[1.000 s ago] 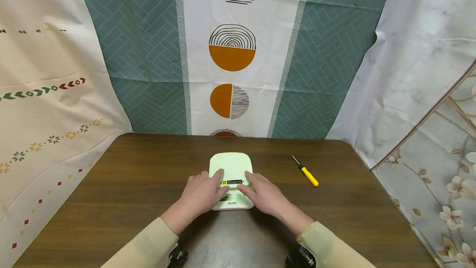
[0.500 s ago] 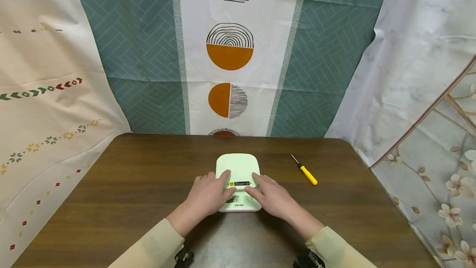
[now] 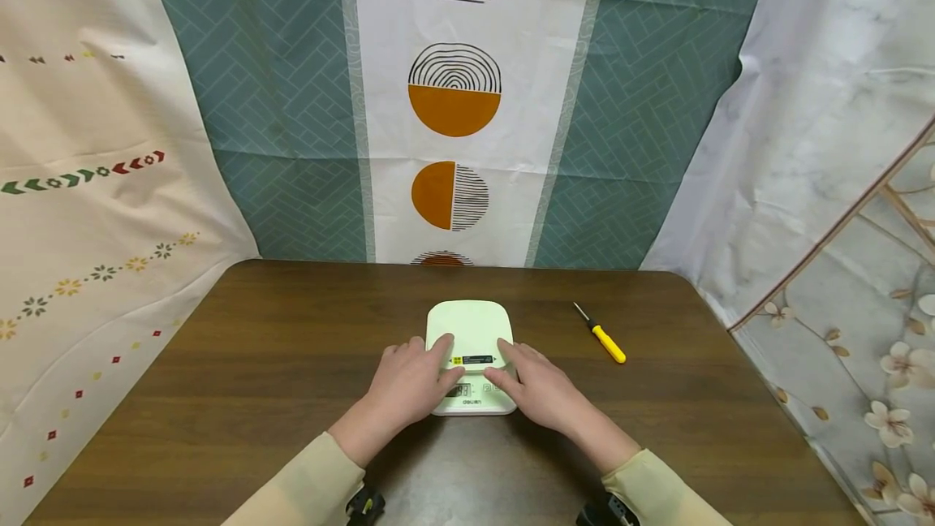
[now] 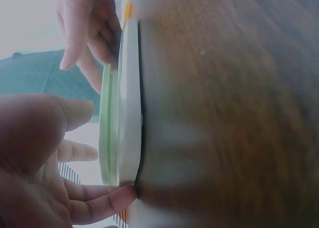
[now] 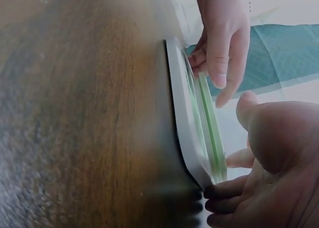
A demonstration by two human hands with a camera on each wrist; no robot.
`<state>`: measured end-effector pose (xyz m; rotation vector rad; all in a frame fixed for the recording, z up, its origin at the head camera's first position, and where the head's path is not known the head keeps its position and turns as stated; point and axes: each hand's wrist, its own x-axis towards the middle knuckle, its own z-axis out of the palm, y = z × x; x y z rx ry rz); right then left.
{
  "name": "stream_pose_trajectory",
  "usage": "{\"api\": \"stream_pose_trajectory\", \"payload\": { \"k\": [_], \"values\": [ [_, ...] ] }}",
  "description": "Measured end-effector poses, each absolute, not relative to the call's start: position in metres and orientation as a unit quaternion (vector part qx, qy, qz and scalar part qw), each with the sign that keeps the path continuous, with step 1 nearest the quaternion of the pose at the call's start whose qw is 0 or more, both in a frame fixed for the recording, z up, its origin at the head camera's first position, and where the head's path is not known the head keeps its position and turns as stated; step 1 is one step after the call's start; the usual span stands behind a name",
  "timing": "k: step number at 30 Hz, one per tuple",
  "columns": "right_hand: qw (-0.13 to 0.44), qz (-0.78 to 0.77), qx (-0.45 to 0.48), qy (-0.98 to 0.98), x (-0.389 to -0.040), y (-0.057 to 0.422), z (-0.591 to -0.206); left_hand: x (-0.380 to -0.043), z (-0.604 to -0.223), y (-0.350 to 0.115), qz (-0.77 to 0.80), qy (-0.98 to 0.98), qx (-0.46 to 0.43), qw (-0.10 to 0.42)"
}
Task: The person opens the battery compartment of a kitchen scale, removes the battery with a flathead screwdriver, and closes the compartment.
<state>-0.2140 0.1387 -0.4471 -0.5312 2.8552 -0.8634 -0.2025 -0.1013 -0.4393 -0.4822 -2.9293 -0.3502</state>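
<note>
A pale green kitchen scale [image 3: 470, 323] with a small digital display lies on the brown table in the head view. At its left edge is my left hand [image 3: 411, 380], thumb and index finger reaching over the top. My right hand [image 3: 536, 386] mirrors this along the right edge. In the left wrist view, the lower fingers [image 4: 107, 205] touch the scale's white side [image 4: 130, 103]. The right wrist view has the fingers [image 5: 224, 190] at the near corner of the base [image 5: 187, 123]. Neither hand's fingers are curled round the scale.
To the right of the scale, a screwdriver [image 3: 608, 343] with a yellow handle lies on the table [image 3: 307, 331]. Patterned cloths [image 3: 292, 104] hang behind the table and on both sides. A dark wrist device [image 3: 365, 503] shows at each sleeve.
The scale has shifted a little to the right, both hands moving along with it, mostly in the first half second. Its display figures look different. The screwdriver has stayed in place.
</note>
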Motion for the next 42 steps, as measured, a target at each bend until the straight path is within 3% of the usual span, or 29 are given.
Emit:
{"api": "stream_pose_trajectory", "payload": {
  "k": [15,42],
  "values": [
    [0.042,-0.314,-0.141,0.938,-0.226,0.14,-0.454,-0.214,-0.442,-0.106,-0.146,-0.98,-0.132,0.041],
    [0.051,-0.327,-0.115,0.937,-0.233,0.132,-0.442,-0.221,-0.438,-0.103,-0.198,-0.968,-0.145,0.058]
  ]
}}
